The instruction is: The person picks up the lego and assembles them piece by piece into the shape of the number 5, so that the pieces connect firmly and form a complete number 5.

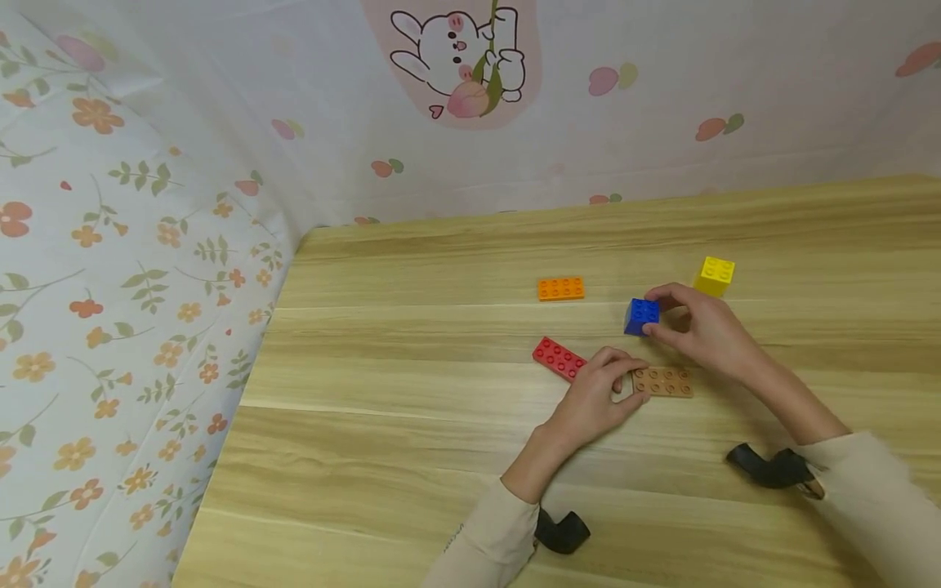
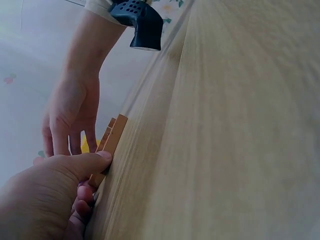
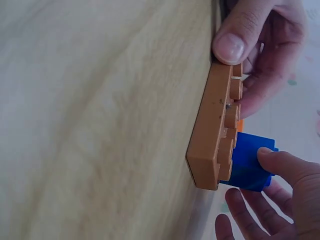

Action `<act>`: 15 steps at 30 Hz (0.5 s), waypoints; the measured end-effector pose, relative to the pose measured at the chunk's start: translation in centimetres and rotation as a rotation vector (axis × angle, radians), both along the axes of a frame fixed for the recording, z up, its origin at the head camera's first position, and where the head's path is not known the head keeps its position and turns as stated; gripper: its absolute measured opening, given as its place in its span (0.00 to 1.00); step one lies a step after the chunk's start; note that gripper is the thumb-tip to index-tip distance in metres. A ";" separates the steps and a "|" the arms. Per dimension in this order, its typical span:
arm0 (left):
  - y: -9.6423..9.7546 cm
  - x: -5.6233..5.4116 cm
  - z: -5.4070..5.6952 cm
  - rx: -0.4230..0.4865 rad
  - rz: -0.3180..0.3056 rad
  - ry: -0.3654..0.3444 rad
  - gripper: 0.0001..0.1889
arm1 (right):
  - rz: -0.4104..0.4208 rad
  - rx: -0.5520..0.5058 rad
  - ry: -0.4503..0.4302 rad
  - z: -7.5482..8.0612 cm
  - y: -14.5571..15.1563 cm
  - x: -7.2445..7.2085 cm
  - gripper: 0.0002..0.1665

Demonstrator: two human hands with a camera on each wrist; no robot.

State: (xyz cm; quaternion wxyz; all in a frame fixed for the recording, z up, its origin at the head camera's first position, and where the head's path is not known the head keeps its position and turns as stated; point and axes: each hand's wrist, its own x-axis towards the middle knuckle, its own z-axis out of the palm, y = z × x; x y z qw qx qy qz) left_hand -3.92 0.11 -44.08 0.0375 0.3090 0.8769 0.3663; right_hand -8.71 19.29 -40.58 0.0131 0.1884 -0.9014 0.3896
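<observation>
Tabletop below, left and right hands pinch a tan brick, lengthwise left-right, and a blue brick.

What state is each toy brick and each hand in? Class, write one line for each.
Blue brick: studs up, pinched by the right hand
Brown brick: flat, studs up, one end held by the left hand
Red brick: flat, studs up, partly hidden
Orange brick: flat, studs up, not held
Yellow brick: studs up, not held
Left hand: gripping brown brick
Right hand: gripping blue brick
</observation>
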 end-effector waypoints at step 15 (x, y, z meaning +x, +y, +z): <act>-0.2 -0.3 -0.2 0.022 -0.001 0.005 0.18 | -0.081 -0.183 0.014 -0.1 0.8 2.5 0.24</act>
